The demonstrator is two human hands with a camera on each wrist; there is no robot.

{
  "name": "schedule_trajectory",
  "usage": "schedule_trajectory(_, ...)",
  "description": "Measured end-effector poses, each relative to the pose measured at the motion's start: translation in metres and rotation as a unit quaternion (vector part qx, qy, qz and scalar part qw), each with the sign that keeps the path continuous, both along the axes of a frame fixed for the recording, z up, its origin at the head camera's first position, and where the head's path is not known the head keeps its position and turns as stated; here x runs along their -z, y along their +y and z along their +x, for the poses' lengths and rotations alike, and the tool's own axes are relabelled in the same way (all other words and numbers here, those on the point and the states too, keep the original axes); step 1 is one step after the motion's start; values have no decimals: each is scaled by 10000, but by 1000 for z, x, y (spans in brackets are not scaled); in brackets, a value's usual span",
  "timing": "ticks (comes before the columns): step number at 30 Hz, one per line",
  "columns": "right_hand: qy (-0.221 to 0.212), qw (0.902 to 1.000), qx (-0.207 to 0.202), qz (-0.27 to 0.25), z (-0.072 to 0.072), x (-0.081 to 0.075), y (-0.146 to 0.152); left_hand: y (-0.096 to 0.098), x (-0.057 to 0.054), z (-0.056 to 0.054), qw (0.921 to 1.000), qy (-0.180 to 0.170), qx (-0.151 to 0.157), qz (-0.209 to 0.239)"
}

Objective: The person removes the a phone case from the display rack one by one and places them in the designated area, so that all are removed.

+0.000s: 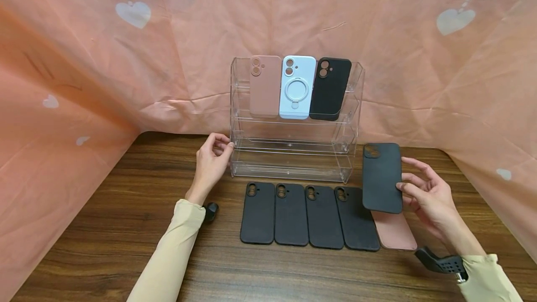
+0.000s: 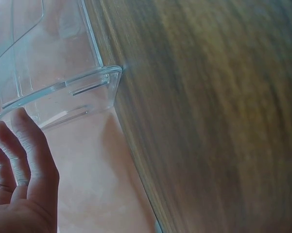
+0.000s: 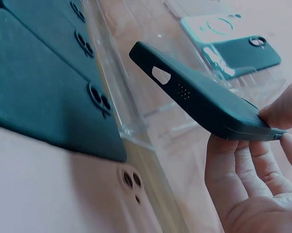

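A black phone case (image 1: 382, 178) is held upright by my right hand (image 1: 432, 199), thumb on one face and fingers behind; the right wrist view shows its bottom edge with port cutouts. My left hand (image 1: 213, 162) holds the left side edge of a clear tiered display stand (image 1: 289, 146), fingers curved and thumb at the edge. On its top tier lean a pink case (image 1: 265, 87), a white case with a ring (image 1: 297, 92) and a black case (image 1: 331, 90). Several black cases (image 1: 291, 216) lie in a row before the stand, with a pink case (image 1: 395, 231), partly hidden, at the right end.
The wooden table (image 1: 126, 227) reaches back to a pink cloth backdrop (image 1: 201, 36) with white hearts, which also hangs at both sides. Dark wrist straps (image 1: 440, 261) sit on both wrists. The stand's lower tiers are see-through.
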State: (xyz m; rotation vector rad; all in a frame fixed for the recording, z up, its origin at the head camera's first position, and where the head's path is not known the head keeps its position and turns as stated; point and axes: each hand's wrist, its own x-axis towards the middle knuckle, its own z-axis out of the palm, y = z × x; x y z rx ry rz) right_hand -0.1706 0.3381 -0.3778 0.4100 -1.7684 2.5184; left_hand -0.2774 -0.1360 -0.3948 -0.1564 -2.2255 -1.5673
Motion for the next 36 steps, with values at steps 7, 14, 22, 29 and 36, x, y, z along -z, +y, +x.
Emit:
schedule_trajectory(7,-101,9998,-104,-108,6,6,20,0,1,0,10000,10,18,-18)
schedule_trajectory(14,-356,9991,-228,-37,12,11,38,-1,1,-1,10000,-2,14,-22)
schedule_trajectory(22,-545,9977,-377,125,16,18,56,0,0,0,10000,-42,3,-17)
schedule_trajectory(29,-528,9952,-735,364,20,22,77,0,0,0,10000,-2,21,-27)
schedule_trajectory(36,-579,9920,-997,519,22,27,100,0,0,-1,10000,-15,2,-4)
